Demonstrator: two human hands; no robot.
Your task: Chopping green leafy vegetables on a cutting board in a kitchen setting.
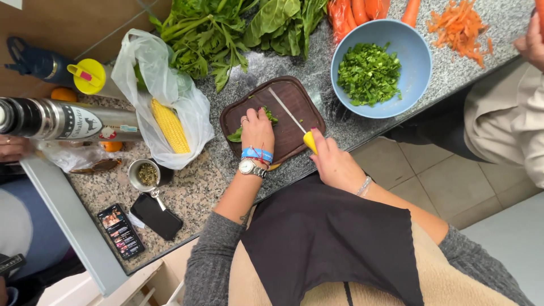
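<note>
At the centre of the frame the left hand [258, 129] presses down with bent fingers on a small bunch of green leaves [266, 116] lying on a dark brown cutting board [294, 96]; the right hand [334, 164], just right of it, is closed around the yellow handle of a knife [294, 120], whose thin blade runs diagonally across the board toward the upper left; a blue bowl [416, 62] of chopped greens sits at upper right; leafy herbs [226, 25] fill the top centre; a corn cob [170, 126] lies in a plastic bag [141, 62] at left; two phones [136, 224] rest on the granite counter [192, 187] at lower left.
</note>
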